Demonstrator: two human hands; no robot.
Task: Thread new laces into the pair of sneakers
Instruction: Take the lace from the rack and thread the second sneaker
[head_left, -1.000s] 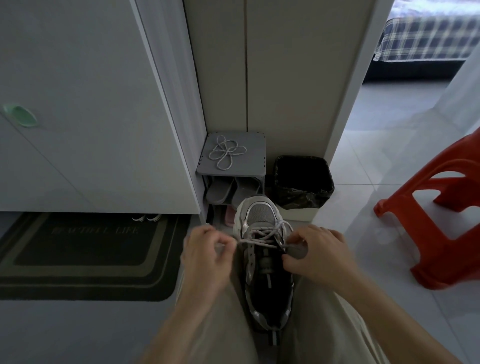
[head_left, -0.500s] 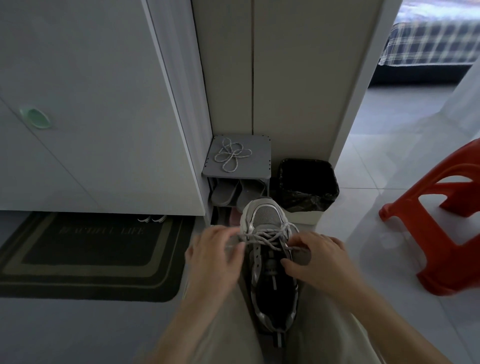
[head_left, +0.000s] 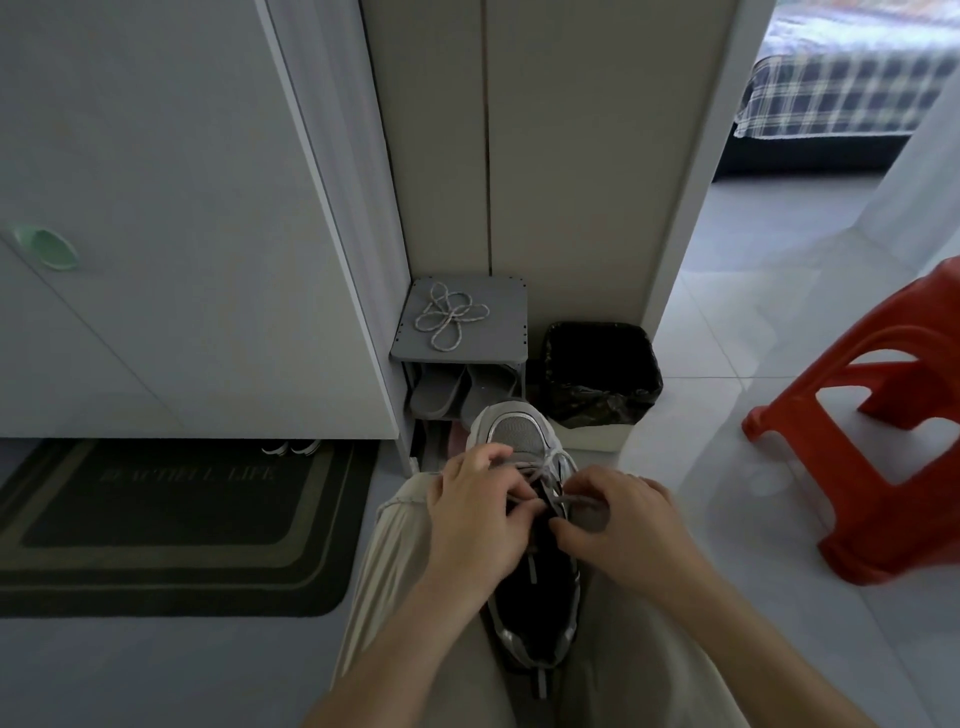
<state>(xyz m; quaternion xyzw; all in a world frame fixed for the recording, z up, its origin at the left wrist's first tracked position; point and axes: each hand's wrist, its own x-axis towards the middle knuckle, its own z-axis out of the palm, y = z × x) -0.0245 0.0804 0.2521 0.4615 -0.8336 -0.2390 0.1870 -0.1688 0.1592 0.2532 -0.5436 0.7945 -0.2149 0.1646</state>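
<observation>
**Operator:** Report the layout, left to right.

**Technician:** A dark doormat (head_left: 171, 519) lies on the floor at far left, in front of a pale cabinet door (head_left: 182, 208). At the cabinet's right corner stands a grey shoe rack (head_left: 501, 340). A spare lace (head_left: 449, 314) lies coiled on its top, and grey slippers (head_left: 441, 397) sit on the shelf beneath.

**Operator:** Location of the sneaker?

**Technician:** The sneaker (head_left: 514, 436) sits between the person's thighs, which are in beige trousers (head_left: 395, 571). The toe points away toward the shoe rack and the heel faces the body. Its lace (head_left: 579, 501) crosses the eyelets nearest the toe.

**Operator:** Status of the left grip?

**Technician:** The left grip (head_left: 475, 525) lies over the left side of the lacing with its fingers curled. It appears to pinch a strand of the lace, though the fingers hide the contact point.

**Operator:** And the right grip?

**Technician:** The right grip (head_left: 628, 525) is at the right eyelet row. Thumb and forefinger pinch a run of the lace that loops toward it. The two grips are close together above the tongue.

**Operator:** Items further right?

**Technician:** A black-lined bin (head_left: 597, 364) stands just beside the shoe rack. A red plastic stool (head_left: 883, 467) stands well apart, on the tiled floor at far right.
</observation>
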